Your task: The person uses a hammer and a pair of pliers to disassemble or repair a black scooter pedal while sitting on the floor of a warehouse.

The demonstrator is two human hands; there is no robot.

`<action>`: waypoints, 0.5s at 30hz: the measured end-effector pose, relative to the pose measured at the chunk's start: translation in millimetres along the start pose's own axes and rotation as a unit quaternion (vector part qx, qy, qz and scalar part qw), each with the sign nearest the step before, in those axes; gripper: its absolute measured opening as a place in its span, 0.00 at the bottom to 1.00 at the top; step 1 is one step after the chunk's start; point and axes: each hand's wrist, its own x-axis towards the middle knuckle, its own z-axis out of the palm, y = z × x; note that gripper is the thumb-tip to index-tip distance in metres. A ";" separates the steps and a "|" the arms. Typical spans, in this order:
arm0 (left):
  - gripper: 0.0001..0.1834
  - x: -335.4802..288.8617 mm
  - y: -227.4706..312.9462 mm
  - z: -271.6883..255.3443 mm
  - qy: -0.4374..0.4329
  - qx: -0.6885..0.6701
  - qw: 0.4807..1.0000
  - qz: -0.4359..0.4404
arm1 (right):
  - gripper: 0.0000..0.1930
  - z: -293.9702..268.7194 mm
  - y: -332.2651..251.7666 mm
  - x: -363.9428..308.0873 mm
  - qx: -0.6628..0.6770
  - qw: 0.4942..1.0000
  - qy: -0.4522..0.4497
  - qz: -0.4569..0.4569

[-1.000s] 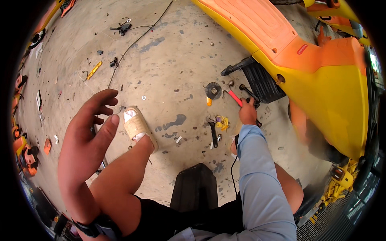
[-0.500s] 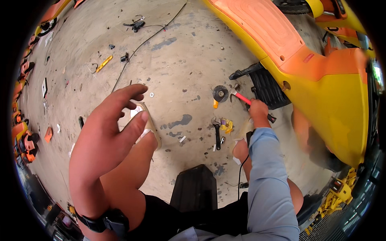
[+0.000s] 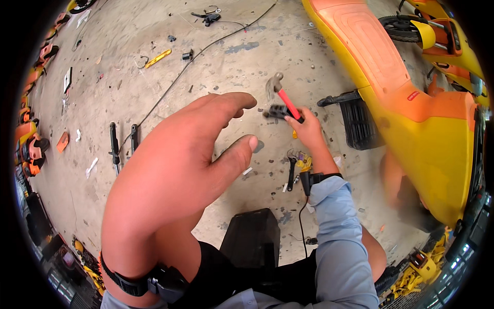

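My left hand (image 3: 175,149) is raised large in front, fingers curved and thumb apart, with nothing in it. My right hand (image 3: 307,129) is closed round the handle of a claw hammer (image 3: 290,104), which has a red handle and a grey metal head. The head points up and to the left, above the floor. Right beside the fingers of this hand is a short black ridged piece (image 3: 278,112); I cannot tell whether the hand also grips it. Close by on the floor lie an adjustable wrench (image 3: 292,174) and a crumpled yellow packet (image 3: 304,164).
A yellow-and-orange vehicle body (image 3: 396,98) stands at the right, with a black ribbed part (image 3: 357,123) beside it. On the concrete floor are a cable (image 3: 198,54), a yellow bar (image 3: 158,58) and two black rods (image 3: 113,144). A black box (image 3: 250,234) is between my legs.
My right hand has lifted the hammer and brought it left, its head now pointing up. The left hand has moved right and appears larger. The view has shifted.
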 end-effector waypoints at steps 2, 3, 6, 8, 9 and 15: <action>0.23 -5.7 -3.6 -4.3 0.003 -0.021 1.000 -0.017 | 0.22 39.3 10.5 11.6 0.189 0.975 0.109 -0.047; 0.23 -6.4 -5.6 -4.6 0.003 -0.024 0.999 -0.027 | 0.24 50.3 10.8 12.3 0.235 0.967 0.096 -0.004; 0.23 -10.1 -13.6 -7.4 -0.005 -0.010 0.999 -0.046 | 0.22 94.4 26.2 13.8 0.182 0.966 0.181 0.036; 0.23 -14.0 -18.5 -10.9 -0.010 0.011 0.998 -0.059 | 0.20 114.7 33.2 6.8 0.172 0.966 0.177 0.076; 0.23 -12.4 -20.0 -10.3 -0.013 0.005 0.999 -0.049 | 0.19 123.0 57.1 5.5 0.166 0.961 0.199 0.095; 0.23 -16.6 -27.8 -14.0 -0.015 -0.007 0.999 -0.034 | 0.14 147.8 84.3 -10.7 0.241 0.941 0.190 0.146</action>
